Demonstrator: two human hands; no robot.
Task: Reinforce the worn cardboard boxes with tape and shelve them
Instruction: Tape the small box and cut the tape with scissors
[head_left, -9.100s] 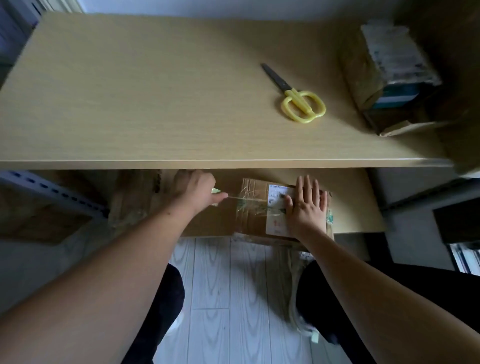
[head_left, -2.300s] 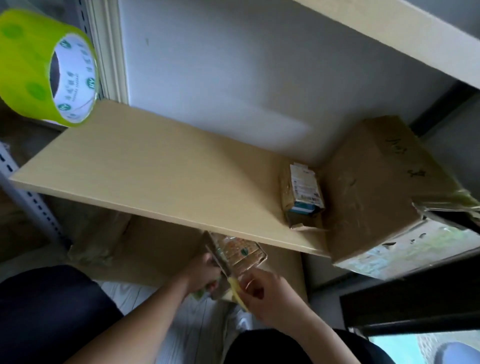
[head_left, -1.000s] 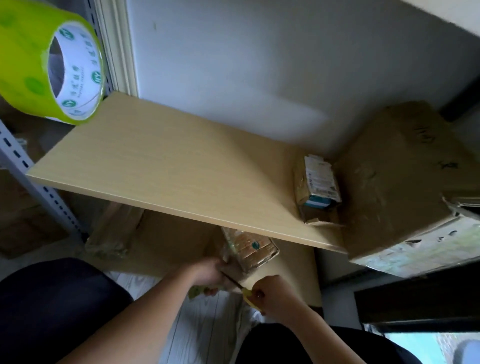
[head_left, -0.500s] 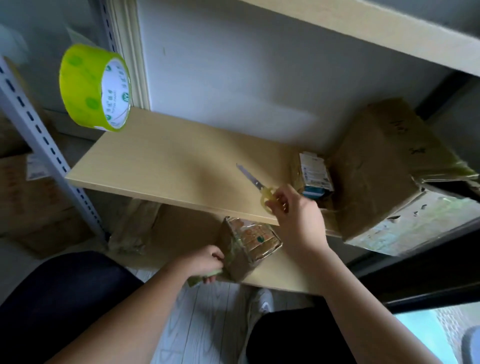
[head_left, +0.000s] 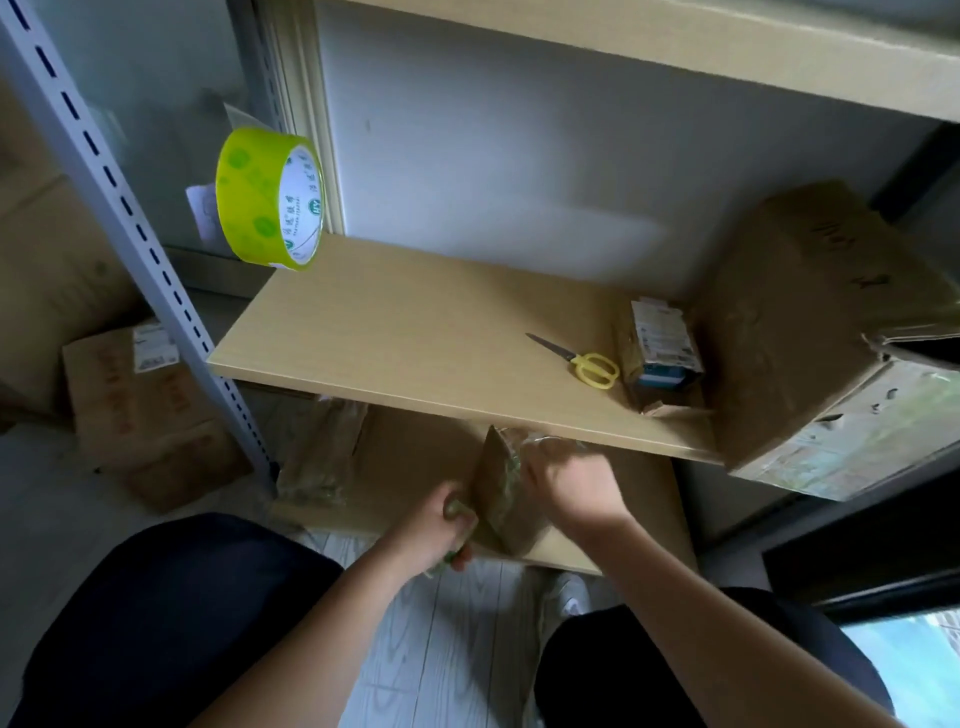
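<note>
The left hand (head_left: 441, 525) curls its fingers round the lower left edge of a small brown cardboard box wrapped in clear tape (head_left: 501, 493), gripping it with a scrap of greenish tape. The right hand (head_left: 571, 480), blurred, lies against the box's right side; whether it grips I cannot tell. The box stands tilted on the lower wooden shelf board (head_left: 644, 525). Above, yellow-handled scissors (head_left: 582, 361) lie on the middle wooden shelf (head_left: 395, 338), beside a small labelled carton (head_left: 660, 345) and a large worn cardboard box (head_left: 831, 338). A yellow-green tape roll (head_left: 267, 200) appears upper left.

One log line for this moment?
both hands: left hand, right hand hold small taped cardboard box | yellow-handled scissors on wooden shelf
</note>
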